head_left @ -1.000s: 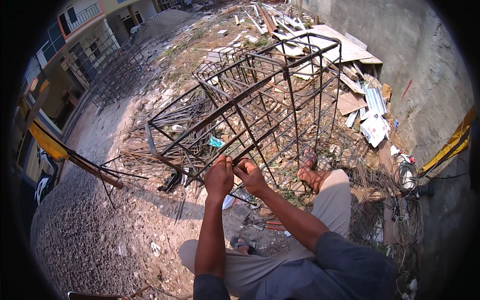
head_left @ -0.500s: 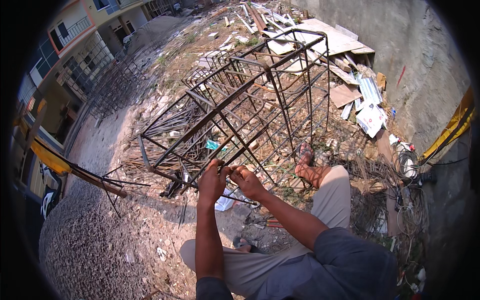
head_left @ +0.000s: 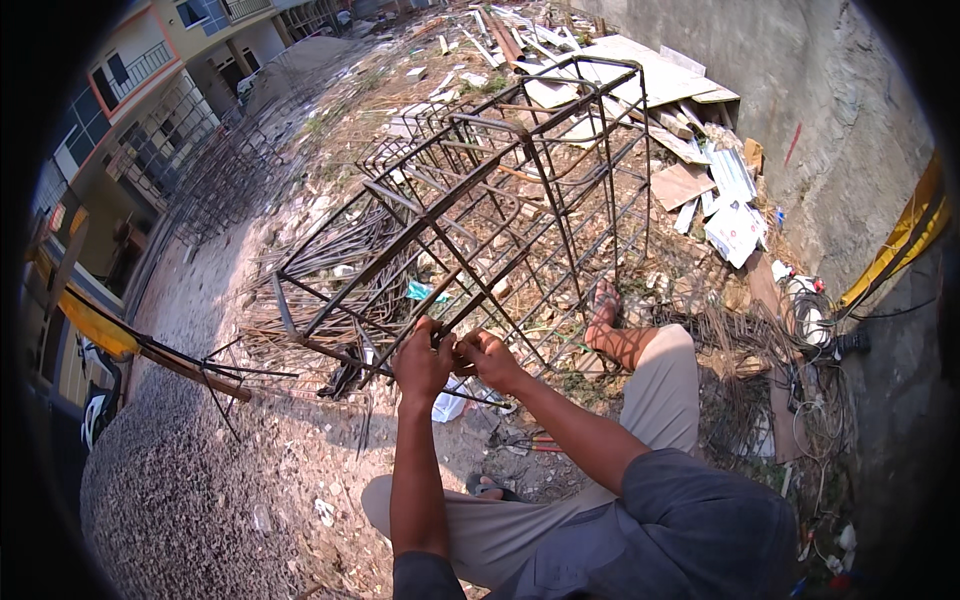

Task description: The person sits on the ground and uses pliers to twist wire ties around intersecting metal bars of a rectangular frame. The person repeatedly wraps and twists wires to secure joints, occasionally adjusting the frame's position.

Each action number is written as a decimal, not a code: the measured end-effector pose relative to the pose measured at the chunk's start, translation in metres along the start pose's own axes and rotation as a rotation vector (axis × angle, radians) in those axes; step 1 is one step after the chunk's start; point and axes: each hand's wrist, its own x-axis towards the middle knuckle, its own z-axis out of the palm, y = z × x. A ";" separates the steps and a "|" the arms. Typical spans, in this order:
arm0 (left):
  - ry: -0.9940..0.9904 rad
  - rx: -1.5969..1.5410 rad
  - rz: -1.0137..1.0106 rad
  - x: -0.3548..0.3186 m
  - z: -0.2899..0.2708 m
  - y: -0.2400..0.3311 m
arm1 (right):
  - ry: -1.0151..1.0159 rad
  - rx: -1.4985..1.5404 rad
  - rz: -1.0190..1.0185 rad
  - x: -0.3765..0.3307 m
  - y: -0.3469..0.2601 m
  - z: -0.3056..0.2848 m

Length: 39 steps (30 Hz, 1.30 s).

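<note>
A tall cage of dark steel rebar stands tilted in front of me, made of long bars joined by square stirrups. At its near side my left hand is closed, fingers pinched around a spot on the bars. Right beside it, almost touching, my right hand is closed too, with bent fingertips turned toward the left hand. Whatever lies between the fingers is too small or hidden to name. Below the hands lies a white plastic bag. Red-handled pliers rest on the ground near my shin.
Loose rods are heaped behind the cage's left end. Boards and scrap pile against the concrete wall at right. Tangled cables lie at the right, gravel at the left. A yellow-wrapped beam juts in at left.
The view has shifted slightly, so the cage and background sit a little further left. Both hands stay at the same spot on the cage, with only small finger movement.
</note>
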 end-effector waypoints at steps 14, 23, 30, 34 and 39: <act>-0.057 0.251 0.014 0.007 0.003 0.005 | -0.005 -0.052 0.113 0.026 -0.033 -0.003; -0.030 0.203 0.025 0.006 0.009 0.006 | 0.197 0.034 0.247 0.018 -0.023 0.004; -0.101 0.183 -0.006 0.007 0.000 0.008 | 0.088 0.302 0.278 0.034 -0.037 0.009; -0.027 0.165 0.039 0.007 0.007 0.004 | 0.175 0.245 0.178 0.043 -0.034 0.008; -0.074 0.240 -0.027 0.006 0.001 0.009 | 0.008 0.453 0.039 0.032 -0.044 0.023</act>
